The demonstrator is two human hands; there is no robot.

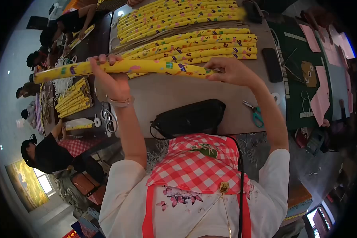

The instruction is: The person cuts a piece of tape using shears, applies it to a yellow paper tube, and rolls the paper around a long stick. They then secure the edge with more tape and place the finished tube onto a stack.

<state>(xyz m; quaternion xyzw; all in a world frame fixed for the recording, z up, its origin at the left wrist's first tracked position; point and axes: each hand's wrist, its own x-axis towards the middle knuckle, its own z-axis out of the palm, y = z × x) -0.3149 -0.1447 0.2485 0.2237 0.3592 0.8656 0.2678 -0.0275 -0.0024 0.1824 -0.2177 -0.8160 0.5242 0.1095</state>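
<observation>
A: In the head view, where do you have the long yellow paper tube printed with small colourful motifs [146, 66]?

B: Up beyond the soft black zipped pouch [190, 118], clear of the tabletop. Your left hand [112, 81] is closed around it, off to the pouch's left; your right hand [236, 72] grips its right end between thumb and fingers, beyond the pouch's right end.

A: How far along do you look?

B: Well on, I'd judge. Two groups of matching tubes [182, 20] lie in rows beyond the pouch, with flat brown strips [186, 27] between them. Yours is apart from those rows, so that one seems left to finish; I can't tell whether its ends are sealed.

A: And the surfaces?

B: Your tube looks smooth, slightly glossy and rounded, with a gentle bow that may come from the lens. The tabletop [166, 93] is flat and brownish. Right of the pouch lie teal-handled metal scissors [258, 118] and, farther off, a smooth dark oblong case [272, 65]
</observation>
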